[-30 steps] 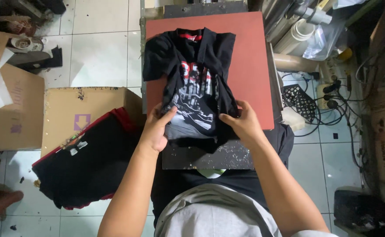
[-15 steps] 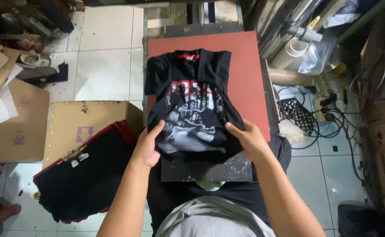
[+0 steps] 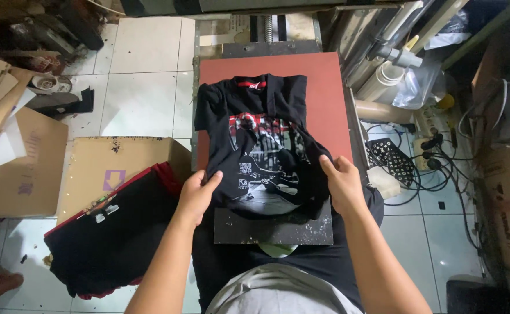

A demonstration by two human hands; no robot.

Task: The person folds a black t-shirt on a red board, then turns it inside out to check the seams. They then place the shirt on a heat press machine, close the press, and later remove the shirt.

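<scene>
Left hand (image 3: 198,195) and right hand (image 3: 342,185) clamped on opposite side edges of folded black printed T-shirt (image 3: 260,148), atop red press pad (image 3: 324,87), bare red margin along right edge, stacked dark garments (image 3: 109,238) just left.

One head-worn camera looks steeply down from close above, over the person's lap, onto the red press plate (image 3: 324,87) and surrounding tiled floor (image 3: 144,87).
</scene>
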